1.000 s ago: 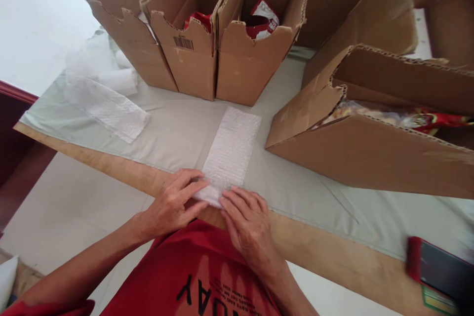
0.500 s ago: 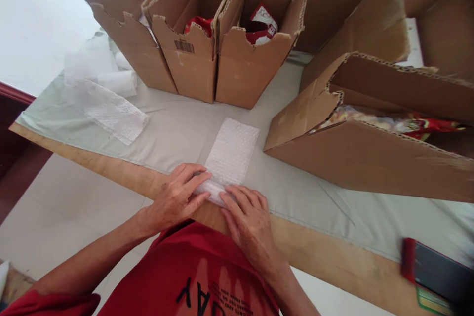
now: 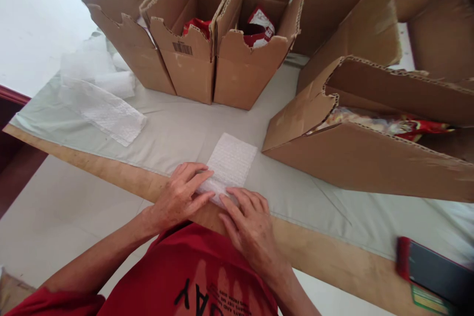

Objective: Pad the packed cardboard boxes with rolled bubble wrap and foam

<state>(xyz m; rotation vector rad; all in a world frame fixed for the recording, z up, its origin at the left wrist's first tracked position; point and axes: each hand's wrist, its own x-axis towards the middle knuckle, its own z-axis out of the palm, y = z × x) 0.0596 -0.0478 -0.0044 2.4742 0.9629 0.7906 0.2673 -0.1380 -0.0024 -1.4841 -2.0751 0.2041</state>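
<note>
A strip of bubble wrap [image 3: 234,160] lies at the table's front edge, its far part flat and its near end rolled up. My left hand [image 3: 182,191] grips the left end of the roll, with fingers bent over the top and thumb on the near side. At the other end, the fingers of my right hand [image 3: 249,212] curl over the roll, thumb low and closer to me. Whether anything is wrapped inside the roll cannot be made out.
Three narrow open cardboard boxes [image 3: 194,71] stand side by side at the back, some holding red packets. A larger carton [image 3: 355,153] with packets is on the right. More bubble wrap [image 3: 107,108] lies at left. A phone in a red case [image 3: 437,269] rests near the right edge.
The flat part of the bubble wrap has become shorter, its far edge drawn toward me as the near end is rolled. Both hands stay on the roll. The view has shifted slightly.
</note>
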